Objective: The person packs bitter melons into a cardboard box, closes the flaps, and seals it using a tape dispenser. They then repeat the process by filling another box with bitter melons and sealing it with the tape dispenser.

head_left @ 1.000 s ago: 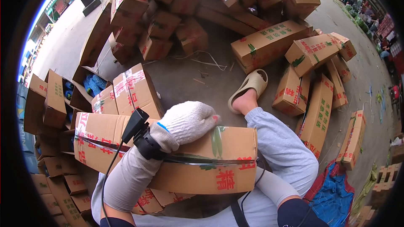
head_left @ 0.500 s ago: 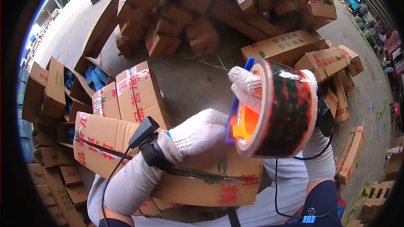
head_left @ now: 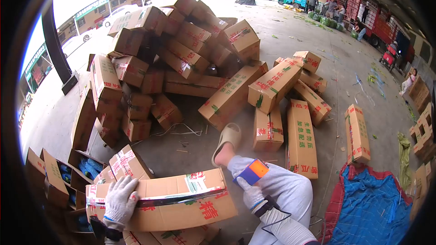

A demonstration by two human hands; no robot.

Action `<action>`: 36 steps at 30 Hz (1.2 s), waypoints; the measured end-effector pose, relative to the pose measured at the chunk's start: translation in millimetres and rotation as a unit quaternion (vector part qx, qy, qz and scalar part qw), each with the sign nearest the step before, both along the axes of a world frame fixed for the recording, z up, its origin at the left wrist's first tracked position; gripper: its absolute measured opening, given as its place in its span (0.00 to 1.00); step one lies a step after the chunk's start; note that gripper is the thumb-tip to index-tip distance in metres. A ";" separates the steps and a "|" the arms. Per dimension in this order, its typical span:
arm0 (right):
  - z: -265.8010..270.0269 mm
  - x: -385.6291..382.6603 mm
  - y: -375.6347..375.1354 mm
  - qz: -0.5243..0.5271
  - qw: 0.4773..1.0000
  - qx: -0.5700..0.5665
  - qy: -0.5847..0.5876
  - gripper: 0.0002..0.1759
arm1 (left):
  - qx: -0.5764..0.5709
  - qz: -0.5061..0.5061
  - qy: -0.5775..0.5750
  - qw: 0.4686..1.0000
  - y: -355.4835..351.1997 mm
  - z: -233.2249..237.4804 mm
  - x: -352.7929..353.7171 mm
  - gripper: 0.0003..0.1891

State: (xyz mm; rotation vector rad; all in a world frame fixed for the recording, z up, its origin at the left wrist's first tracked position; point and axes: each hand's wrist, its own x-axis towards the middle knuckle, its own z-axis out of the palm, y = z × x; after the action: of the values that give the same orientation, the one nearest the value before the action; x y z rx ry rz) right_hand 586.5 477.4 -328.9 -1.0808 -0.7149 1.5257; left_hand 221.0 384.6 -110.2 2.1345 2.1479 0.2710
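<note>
My left hand (head_left: 120, 203), in a white knitted glove, lies with its fingers spread on the left part of a long cardboard box (head_left: 181, 213). Dark tape runs along the middle of that box, and a clear shiny patch shows near its right end. My right hand (head_left: 250, 194), gloved too, grips a blue and orange tape dispenser (head_left: 254, 171) above my knee, to the right of the box. Whether a tape roll sits on the dispenser cannot be made out.
A large heap of closed boxes (head_left: 190, 41) rises ahead. Further boxes (head_left: 302, 140) lie to the right. Open boxes with blue netted contents (head_left: 91, 168) are at the left. A blue cloth (head_left: 368, 208) lies at lower right. Several people (head_left: 334, 9) are far back near a red truck.
The view has tilted up and turned right. My right hand has moved the dispenser down, away from the camera. My left hand is now flat on the box, further left.
</note>
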 end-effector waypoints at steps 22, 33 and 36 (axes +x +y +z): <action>57.7 -83.3 -0.4 0.299 0.954 -0.006 0.030 0.21 | 0.176 -0.287 -0.703 0.627 77.0 57.1 215.2 0.26; 24.0 -136.9 -83.2 0.404 0.905 -0.129 0.020 0.22 | 0.337 0.719 -0.049 0.606 -531.6 -76.9 -62.2 0.23; 21.9 -125.8 -69.2 0.382 0.913 -0.138 0.037 0.22 | 0.123 0.888 0.010 0.444 -642.0 -169.2 -36.4 0.43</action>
State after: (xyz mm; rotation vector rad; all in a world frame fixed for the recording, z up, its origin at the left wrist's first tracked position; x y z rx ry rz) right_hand 460.7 408.1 -307.0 -0.9832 -0.9526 2.3824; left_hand 184.5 -257.4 -279.4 -1.0731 3.2201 0.5713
